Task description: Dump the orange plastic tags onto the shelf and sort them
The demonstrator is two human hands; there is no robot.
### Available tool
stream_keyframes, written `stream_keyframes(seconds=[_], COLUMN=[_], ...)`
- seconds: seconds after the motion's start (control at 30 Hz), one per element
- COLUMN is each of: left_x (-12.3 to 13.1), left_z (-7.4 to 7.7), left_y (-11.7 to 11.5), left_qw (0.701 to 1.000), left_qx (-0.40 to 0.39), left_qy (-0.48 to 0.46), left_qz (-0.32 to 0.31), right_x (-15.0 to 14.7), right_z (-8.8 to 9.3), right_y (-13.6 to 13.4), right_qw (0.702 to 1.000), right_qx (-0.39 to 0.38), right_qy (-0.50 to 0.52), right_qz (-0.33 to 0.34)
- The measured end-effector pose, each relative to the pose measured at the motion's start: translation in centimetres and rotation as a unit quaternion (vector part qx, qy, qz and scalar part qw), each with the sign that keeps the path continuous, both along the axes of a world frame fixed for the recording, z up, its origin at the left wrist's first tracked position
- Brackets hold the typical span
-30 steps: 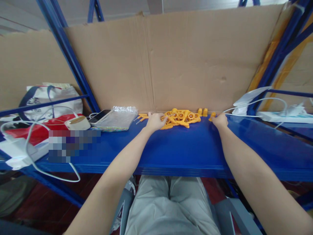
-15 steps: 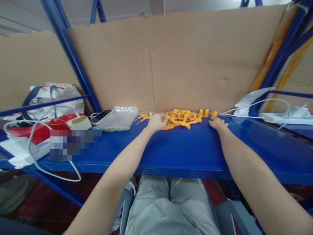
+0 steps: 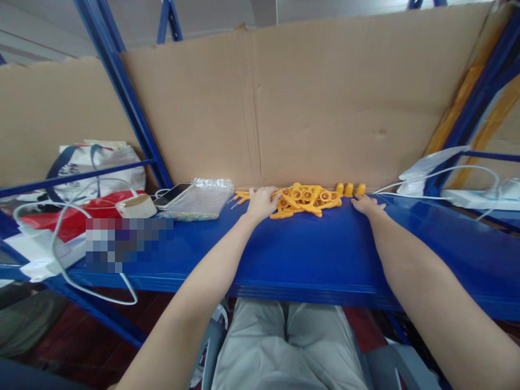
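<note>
My left hand [image 3: 262,202] is at the left side of a pile of yellow-orange plastic parts [image 3: 311,208], fingers curled inward. Something yellow shows at its fingertips, but I cannot make out which part it is. Several parts in the pile are hollow, with round openings facing me. Left of that hand lie a few yellow pieces [image 3: 242,195] with thin metal spirals, like corkscrews. Three short yellow caps stand in a row right of the pile. My right hand [image 3: 368,205] has its thumb and finger at the base of the rightmost cap [image 3: 361,189], other fingers loosely spread.
A clear plastic-wrapped pack [image 3: 203,201] and a phone [image 3: 175,194] lie to the left. Beyond them are a red bag [image 3: 101,208], white cables and a cloth bag [image 3: 117,169]. A cardboard wall [image 3: 325,103] closes off the back. A white power strip [image 3: 479,196] is at the right.
The rightmost cap leaned a little in my right hand before and now stands upright beside the other two. My left hand stays at the pile. The whole view has shifted slightly.
</note>
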State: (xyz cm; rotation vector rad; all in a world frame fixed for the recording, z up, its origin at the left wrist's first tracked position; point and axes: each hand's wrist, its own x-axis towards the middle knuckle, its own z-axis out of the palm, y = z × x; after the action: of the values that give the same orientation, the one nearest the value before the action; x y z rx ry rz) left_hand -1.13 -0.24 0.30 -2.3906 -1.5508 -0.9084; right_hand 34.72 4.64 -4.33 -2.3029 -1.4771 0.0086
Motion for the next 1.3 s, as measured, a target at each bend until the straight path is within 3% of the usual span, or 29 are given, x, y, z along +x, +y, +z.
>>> stream_keyframes(seconds=[0.1, 0.4, 0.67, 0.97, 1.13, 1.3], left_x=[0.0, -0.1, -2.4, -5.4, -5.9, -6.5], left_z=[0.0, 0.0, 0.5, -0.7, -2.2, -3.4], left_y=[-0.1, 0.1, 0.9, 3.1, 4.2, 5.1], left_qw=[1.0, 1.0, 0.987, 0.97, 0.975, 0.965], left_qx=[-0.002, 0.001, 0.043, -0.036, -0.076, -0.161], left_qy=[-0.002, -0.013, -0.064, -0.139, -0.116, -0.082], left_qz=[0.008, 0.014, 0.143, 0.198, 0.174, 0.191], right_x=[-0.4, -0.3, -0.6, -0.9, -0.9, -1.1], right_z=[0.4, 0.6, 0.9, 0.9, 1.0, 1.1], right_y=[-0.4, -0.8, -1.5, -1.7, -1.7, -1.7], right_qw=[0.999, 0.997, 0.997, 0.999, 0.999, 0.999], right_qx=[-0.025, 0.012, 0.006, -0.006, -0.01, -0.007], right_qy=[0.03, 0.054, 0.057, 0.037, 0.038, 0.031], right_qz=[-0.026, -0.051, -0.042, -0.033, -0.028, -0.033])
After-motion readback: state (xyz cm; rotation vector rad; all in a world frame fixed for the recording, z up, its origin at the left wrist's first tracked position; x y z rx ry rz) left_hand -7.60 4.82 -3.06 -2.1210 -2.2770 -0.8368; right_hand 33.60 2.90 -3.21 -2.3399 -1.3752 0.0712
